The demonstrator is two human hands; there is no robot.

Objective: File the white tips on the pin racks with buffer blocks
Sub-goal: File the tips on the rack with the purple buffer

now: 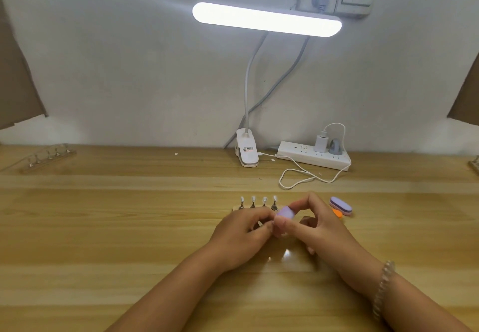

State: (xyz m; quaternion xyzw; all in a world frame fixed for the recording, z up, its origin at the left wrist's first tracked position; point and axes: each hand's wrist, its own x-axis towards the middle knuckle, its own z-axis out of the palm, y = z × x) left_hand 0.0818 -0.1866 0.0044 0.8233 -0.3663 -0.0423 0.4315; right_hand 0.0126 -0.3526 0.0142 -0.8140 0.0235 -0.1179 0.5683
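A pin rack (255, 203) with several white-tipped pins stands on the wooden desk (129, 228) just beyond my hands. My right hand (321, 224) pinches a small lilac buffer block (285, 212) between thumb and fingers. My left hand (242, 230) meets it from the left, fingertips closed on a small pin whose tip is pressed against the block; the tip itself is hidden by my fingers. Part of the rack lies behind my left hand.
Two spare buffer blocks, a lilac one (340, 204) over an orange one (337, 213), lie right of my hands. Another pin rack (48, 158) sits at the far left. A clip lamp (247, 151), power strip (313, 155) and looped white cable (298, 177) stand at the back.
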